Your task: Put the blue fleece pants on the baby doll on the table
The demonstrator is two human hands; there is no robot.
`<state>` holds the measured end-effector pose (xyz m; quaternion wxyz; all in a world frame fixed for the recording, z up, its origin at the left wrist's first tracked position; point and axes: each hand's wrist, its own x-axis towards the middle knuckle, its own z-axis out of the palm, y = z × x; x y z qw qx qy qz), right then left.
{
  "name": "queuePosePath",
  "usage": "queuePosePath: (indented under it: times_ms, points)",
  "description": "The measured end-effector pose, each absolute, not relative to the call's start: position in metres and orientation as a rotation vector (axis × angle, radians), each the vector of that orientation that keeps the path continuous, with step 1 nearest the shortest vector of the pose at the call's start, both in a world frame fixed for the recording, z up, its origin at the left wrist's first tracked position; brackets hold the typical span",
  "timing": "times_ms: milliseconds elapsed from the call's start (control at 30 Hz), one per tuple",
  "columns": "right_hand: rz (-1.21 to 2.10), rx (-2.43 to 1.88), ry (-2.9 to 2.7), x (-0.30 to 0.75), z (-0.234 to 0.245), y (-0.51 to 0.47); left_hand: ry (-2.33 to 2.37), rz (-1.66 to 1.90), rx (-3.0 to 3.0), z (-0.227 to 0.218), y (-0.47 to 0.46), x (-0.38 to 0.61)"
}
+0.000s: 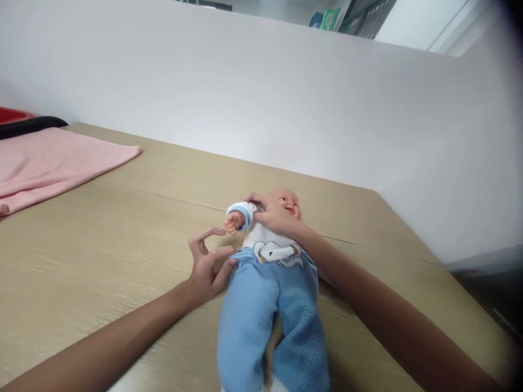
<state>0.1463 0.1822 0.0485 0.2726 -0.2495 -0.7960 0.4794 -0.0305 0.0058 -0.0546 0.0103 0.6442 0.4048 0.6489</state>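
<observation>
A baby doll (269,272) lies on its back on the wooden table (102,245), head away from me, in a white top and fluffy blue trousers. My left hand (208,264) pinches the waistband of the blue trousers at the doll's hip, with the other fingers lifted. My right hand (273,216) reaches across the doll's chest and grips the doll's upper arm near the shoulder, just below the doll's head (286,202). The doll's small hand (233,222) sticks out of a white and blue cuff towards my left hand.
A pink cloth (49,166) lies spread on the table at the far left, beside a dark and red object (20,121). A white partition wall (286,98) stands right behind the table. The table's right edge (461,283) drops off to a dark floor.
</observation>
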Motion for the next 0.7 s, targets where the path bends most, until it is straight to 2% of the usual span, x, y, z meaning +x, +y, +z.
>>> queuePosePath:
  times_ms: [167, 333, 533, 700]
  points:
    - [1.164, -0.574, -2.322, 0.156, 0.054, 0.171, 1.011, 1.989, 1.621, -0.046, 0.007, -0.021]
    - [1.076, -0.56, -2.36, 0.169, 0.066, 0.145, 1.118, 1.895, 1.18, -0.035, 0.019, -0.015]
    - [0.817, -0.76, -2.318, 0.191, 0.066, 0.101, 1.106, 1.745, 1.103, -0.034, 0.038, -0.028]
    - [1.067, -0.867, -2.113, 0.189, 0.044, 0.099, 1.087, 1.604, 1.022, -0.036, 0.062, -0.035]
